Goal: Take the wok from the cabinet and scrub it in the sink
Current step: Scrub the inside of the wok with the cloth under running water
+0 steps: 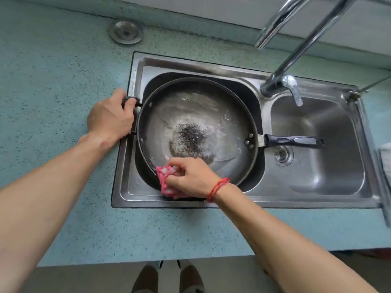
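Note:
A dark wok [196, 115] lies in the left basin of a steel double sink [262, 197], wet inside with a dark speckled patch at its centre. Its long black handle [294, 141] points right over the right basin. My left hand [111, 117] grips the small loop handle on the wok's left side. My right hand [190, 176] holds a pink scrubbing cloth [167, 182] against the wok's near rim. A red string bracelet circles that wrist.
A chrome tap [291, 84] stands behind the divider, its spout over the right basin. A drain [282, 155] sits in the right basin. A round metal cap [126, 31] is set in the speckled blue counter [53, 81] at the back left.

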The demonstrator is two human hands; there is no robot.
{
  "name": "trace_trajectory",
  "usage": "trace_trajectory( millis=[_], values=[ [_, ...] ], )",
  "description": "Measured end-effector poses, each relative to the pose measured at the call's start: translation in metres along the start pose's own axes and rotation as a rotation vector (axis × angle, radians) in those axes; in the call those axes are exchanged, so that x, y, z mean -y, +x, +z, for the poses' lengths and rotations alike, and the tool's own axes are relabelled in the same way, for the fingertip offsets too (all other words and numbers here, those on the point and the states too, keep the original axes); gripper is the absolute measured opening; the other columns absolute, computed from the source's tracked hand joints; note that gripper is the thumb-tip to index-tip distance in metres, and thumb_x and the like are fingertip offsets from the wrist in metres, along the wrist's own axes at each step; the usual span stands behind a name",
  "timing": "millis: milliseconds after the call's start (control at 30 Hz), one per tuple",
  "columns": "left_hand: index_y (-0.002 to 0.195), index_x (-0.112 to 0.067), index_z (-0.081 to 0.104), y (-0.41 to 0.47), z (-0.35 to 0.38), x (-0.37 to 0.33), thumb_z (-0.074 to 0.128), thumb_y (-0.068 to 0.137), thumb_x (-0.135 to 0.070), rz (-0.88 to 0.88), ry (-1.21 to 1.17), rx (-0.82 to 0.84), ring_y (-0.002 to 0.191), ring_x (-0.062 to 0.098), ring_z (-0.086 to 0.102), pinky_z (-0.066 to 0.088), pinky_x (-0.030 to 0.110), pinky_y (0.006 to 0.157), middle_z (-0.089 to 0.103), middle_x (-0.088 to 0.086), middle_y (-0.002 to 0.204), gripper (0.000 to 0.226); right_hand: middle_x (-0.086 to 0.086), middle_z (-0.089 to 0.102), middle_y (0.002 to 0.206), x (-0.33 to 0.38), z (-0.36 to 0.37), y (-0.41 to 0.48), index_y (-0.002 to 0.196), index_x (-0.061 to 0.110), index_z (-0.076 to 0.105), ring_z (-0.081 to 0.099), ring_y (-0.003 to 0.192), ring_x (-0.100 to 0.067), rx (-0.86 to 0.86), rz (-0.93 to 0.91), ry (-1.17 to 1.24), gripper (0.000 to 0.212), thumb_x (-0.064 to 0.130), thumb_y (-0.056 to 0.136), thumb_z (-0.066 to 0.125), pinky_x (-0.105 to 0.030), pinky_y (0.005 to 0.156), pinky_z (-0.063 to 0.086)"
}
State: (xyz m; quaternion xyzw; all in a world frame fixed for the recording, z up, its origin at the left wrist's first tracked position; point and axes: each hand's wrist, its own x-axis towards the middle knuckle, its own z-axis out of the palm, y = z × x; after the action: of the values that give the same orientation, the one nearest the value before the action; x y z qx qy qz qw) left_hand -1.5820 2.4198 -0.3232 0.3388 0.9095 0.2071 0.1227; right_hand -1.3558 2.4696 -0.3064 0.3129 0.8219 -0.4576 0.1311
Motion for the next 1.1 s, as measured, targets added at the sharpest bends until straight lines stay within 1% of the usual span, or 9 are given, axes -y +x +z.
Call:
trace_trajectory(
  millis=[133, 267, 367, 433, 533, 600, 767, 967, 1100],
  values=[
    [0.095, -0.014, 0.049, -0.002, -0.001, -0.002, 0.039, 0.102, -0.044, -0.002, -0.014, 0.003, 0.077, 0.037, 0.052, 0.041, 0.04, 0.066, 0.057, 0.014, 0.081, 0.032, 0.003, 0.064, 0.07, -0.02, -0.014, -0.028, 0.084, 0.019, 0.061, 0.057, 0.07, -0.019, 0.045, -0.002, -0.158, 0.014, 0.033, 0.084, 0.057, -0.031, 0.069, 0.05],
    [0.098, -0.012, 0.052, -0.003, -0.003, -0.005, 0.042, 0.102, -0.042, -0.017, -0.021, 0.004, 0.078, 0.035, 0.047, 0.037, 0.04, 0.068, 0.053, 0.012, 0.083, 0.031, 0.004, 0.07, 0.08, -0.031, -0.034, -0.042, 0.087, 0.026, 0.07, 0.062, 0.077, -0.018, 0.085, 0.058, -0.3, 0.02, 0.035, 0.088, 0.052, -0.029, 0.069, 0.051],
    [0.098, -0.013, 0.053, -0.002, -0.003, -0.004, 0.043, 0.101, -0.042, -0.021, -0.037, 0.002, 0.079, 0.035, 0.048, 0.04, 0.041, 0.069, 0.054, 0.012, 0.084, 0.031, 0.011, 0.064, 0.069, -0.042, -0.052, -0.047, 0.074, 0.03, 0.071, 0.06, 0.068, -0.017, 0.057, 0.137, -0.446, 0.025, 0.037, 0.088, 0.052, -0.028, 0.067, 0.051],
    [0.097, -0.013, 0.053, -0.002, -0.003, -0.003, 0.044, 0.1, -0.042, -0.016, -0.044, 0.004, 0.079, 0.035, 0.049, 0.041, 0.041, 0.069, 0.056, 0.012, 0.085, 0.03, 0.009, 0.055, 0.064, -0.05, -0.064, -0.047, 0.06, 0.024, 0.063, 0.056, 0.07, -0.021, 0.024, 0.183, -0.518, 0.028, 0.033, 0.084, 0.053, -0.03, 0.072, 0.053],
    [0.095, -0.014, 0.052, -0.002, -0.004, -0.004, 0.044, 0.1, -0.042, -0.005, -0.05, 0.005, 0.078, 0.036, 0.05, 0.041, 0.04, 0.067, 0.057, 0.013, 0.084, 0.029, -0.004, 0.06, 0.082, -0.059, -0.077, -0.043, 0.075, 0.019, 0.073, 0.058, 0.088, -0.03, -0.012, 0.213, -0.629, 0.024, 0.028, 0.082, 0.051, -0.032, 0.083, 0.051],
    [0.094, -0.014, 0.052, -0.002, -0.005, -0.004, 0.044, 0.1, -0.042, 0.004, -0.053, 0.012, 0.078, 0.036, 0.051, 0.041, 0.041, 0.067, 0.058, 0.014, 0.083, 0.029, -0.007, 0.059, 0.092, -0.066, -0.082, -0.037, 0.089, 0.018, 0.075, 0.058, 0.095, -0.033, -0.074, 0.237, -0.667, 0.022, 0.027, 0.084, 0.055, -0.034, 0.082, 0.051],
    [0.092, -0.015, 0.053, -0.001, -0.007, -0.003, 0.045, 0.1, -0.04, 0.027, -0.048, 0.017, 0.075, 0.035, 0.052, 0.039, 0.039, 0.065, 0.059, 0.013, 0.079, 0.028, -0.011, 0.055, 0.105, -0.087, -0.096, -0.014, 0.1, 0.015, 0.07, 0.051, 0.102, -0.034, -0.236, 0.259, -0.827, 0.021, 0.029, 0.088, 0.06, -0.037, 0.073, 0.047],
    [0.085, -0.015, 0.049, -0.001, -0.009, -0.004, 0.048, 0.101, -0.037, 0.035, -0.051, 0.015, 0.069, 0.033, 0.049, 0.035, 0.036, 0.061, 0.051, 0.005, 0.067, 0.027, -0.02, 0.054, 0.099, -0.098, -0.117, 0.016, 0.1, 0.006, 0.06, 0.053, 0.086, -0.039, -0.534, 0.138, -0.771, 0.017, 0.012, 0.084, 0.059, -0.035, 0.059, 0.031],
    [0.083, -0.015, 0.048, -0.001, -0.008, -0.002, 0.048, 0.101, -0.036, 0.05, -0.058, 0.013, 0.065, 0.032, 0.049, 0.034, 0.036, 0.059, 0.049, -0.001, 0.063, 0.028, -0.025, 0.052, 0.097, -0.097, -0.133, 0.044, 0.096, 0.004, 0.063, 0.054, 0.082, -0.042, -0.663, 0.127, -0.699, 0.015, 0.008, 0.082, 0.059, -0.041, 0.062, 0.039]
  ],
)
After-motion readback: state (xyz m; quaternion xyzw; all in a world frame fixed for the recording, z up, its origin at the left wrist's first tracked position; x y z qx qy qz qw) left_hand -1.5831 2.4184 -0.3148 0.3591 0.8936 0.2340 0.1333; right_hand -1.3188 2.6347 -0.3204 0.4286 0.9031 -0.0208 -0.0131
